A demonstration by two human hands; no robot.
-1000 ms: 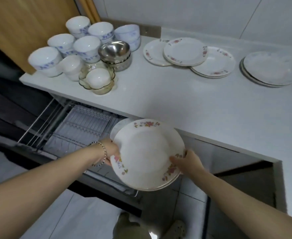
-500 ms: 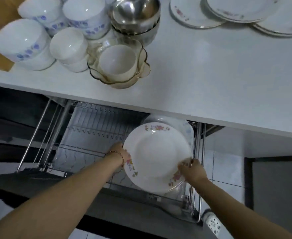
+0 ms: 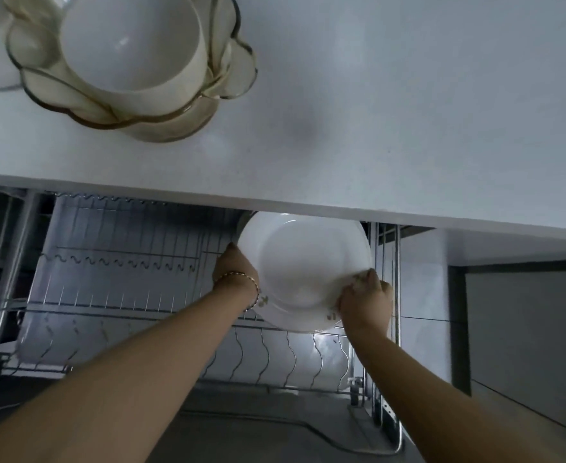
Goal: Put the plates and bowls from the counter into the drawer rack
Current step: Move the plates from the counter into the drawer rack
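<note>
The plate (image 3: 305, 269) is smooth, glossy white glazed ware. The drawer rack (image 3: 124, 261) is thin bright metal wire (chrome-like, catching light). The counter (image 3: 391, 111) looks matt, pale and faintly speckled. The scalloped bowl (image 3: 238, 65) is amber-tinted clear glass; the white bowl (image 3: 131, 51) is glossy.

Both arms bare, coming in from the bottom edge and converging just right of frame centre. Left hand (image 3: 232, 267) grips the plate (image 3: 305, 262) at its left rim, back of hand to camera, bracelet (image 3: 245, 279) on the wrist. Right hand (image 3: 365, 302) grips the lower-right rim, fingers curled over the edge, slightly lower than the left.
</note>
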